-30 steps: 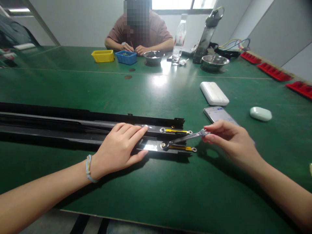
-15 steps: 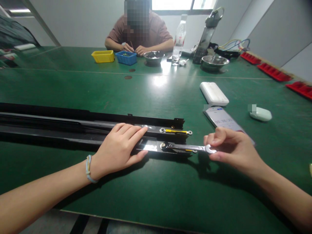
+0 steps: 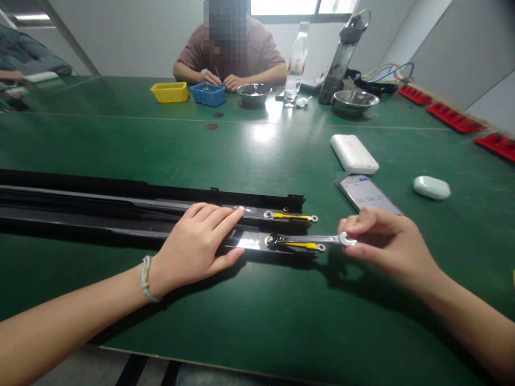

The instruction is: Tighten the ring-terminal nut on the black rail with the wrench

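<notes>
My left hand (image 3: 203, 236) lies over the nearer of two long black metal rails (image 3: 120, 222), its fingers on the far side and its thumb on the near side. My right hand (image 3: 390, 246) pinches the free end of a silver combination wrench (image 3: 317, 240) between thumb and fingers. The wrench's ring end sits around a fastener near the rail's right end. Beside the wrench shows a short yellow cable (image 3: 303, 245) with a ring terminal. A second yellow cable (image 3: 292, 216) with ring terminals at both ends lies on the farther rail (image 3: 257, 199).
A phone (image 3: 368, 194) showing a timer, a white power bank (image 3: 354, 154) and a pale green case (image 3: 432, 187) lie beyond my right hand. Across the green table sits a person (image 3: 257, 48) near yellow and blue bins (image 3: 208, 95), metal bowls (image 3: 254, 94) and bottles (image 3: 295, 69).
The wrench's free end has swung slightly away from me with my right hand, uncovering more of the nearer yellow cable. My left hand has stayed on the rail.
</notes>
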The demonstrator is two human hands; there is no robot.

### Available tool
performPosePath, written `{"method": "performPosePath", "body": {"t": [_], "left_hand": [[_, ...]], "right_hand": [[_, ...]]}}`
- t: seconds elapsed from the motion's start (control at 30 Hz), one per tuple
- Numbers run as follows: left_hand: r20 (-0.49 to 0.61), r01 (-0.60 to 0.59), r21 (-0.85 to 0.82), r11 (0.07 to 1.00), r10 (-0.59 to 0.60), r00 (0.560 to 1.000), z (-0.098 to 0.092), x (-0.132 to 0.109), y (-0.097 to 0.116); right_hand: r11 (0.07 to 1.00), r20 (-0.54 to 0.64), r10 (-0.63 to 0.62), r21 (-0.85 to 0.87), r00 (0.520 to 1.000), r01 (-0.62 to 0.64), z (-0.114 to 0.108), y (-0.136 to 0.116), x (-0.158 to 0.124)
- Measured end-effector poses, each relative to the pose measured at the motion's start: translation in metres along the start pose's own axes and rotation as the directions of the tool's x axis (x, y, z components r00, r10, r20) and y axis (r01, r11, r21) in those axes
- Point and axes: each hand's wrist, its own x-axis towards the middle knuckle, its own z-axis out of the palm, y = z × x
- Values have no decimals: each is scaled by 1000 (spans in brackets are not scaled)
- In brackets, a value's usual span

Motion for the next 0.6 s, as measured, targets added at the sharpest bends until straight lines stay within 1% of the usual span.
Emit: {"method": "performPosePath", "body": {"t": [0.1, 0.2, 0.3, 0.37, 0.5, 0.6], "left_hand": [[-7, -6, 2, 1000, 6, 1000, -1, -2, 1], [-6, -3, -1, 1000, 3, 1000, -3, -3, 3], [-1, 3, -2, 1000, -3, 1000, -4, -4, 5], [-4, 1, 0, 1000, -1, 1000, -4, -5, 5], [-3, 11, -3, 1000, -11, 1000, -4, -4, 4], [-3, 8, -12, 1000, -8, 1000, -4, -3, 2]], "right_hand": [[997, -107, 46, -59, 993, -52, 0, 1, 1], [994, -161, 84, -58, 983, -94, 2, 3, 1], [994, -199, 100, -27, 975, -107, 4, 7, 2], [994, -202, 102, -15, 974, -107, 4, 9, 2], [995, -159, 93, -16, 983, -97, 1, 10, 1], [999, -111, 45, 7, 993, -44, 1, 7, 0]]}}
